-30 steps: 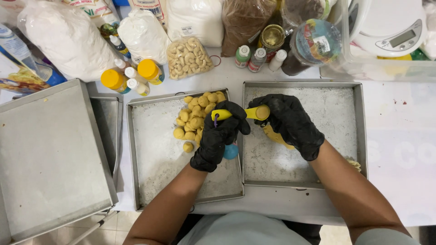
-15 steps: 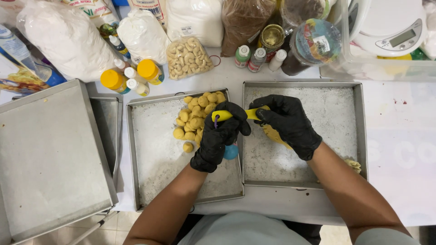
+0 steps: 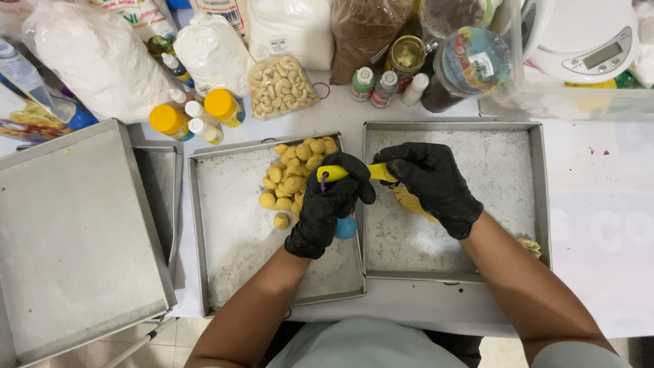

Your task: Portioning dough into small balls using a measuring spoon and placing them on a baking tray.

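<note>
Counter (image 3: 599, 225) was covered in white; two shallow metal trays were set side by side, both dusted with flour. Left tray (image 3: 231, 272) carried a cluster of about twenty small round yellow dough balls (image 3: 293, 178) at its top edge, so portioning was judged partly done. Right tray (image 3: 518, 204) held a lump of yellow dough (image 3: 411, 203), still to be divided. Both hands were gloved in black: left hand (image 3: 327, 208) and right hand (image 3: 429, 184), each grip closed on a yellow-handled scoop (image 3: 347, 172). Bags, bottles and a white scale (image 3: 586, 37) were lined up behind.
</note>
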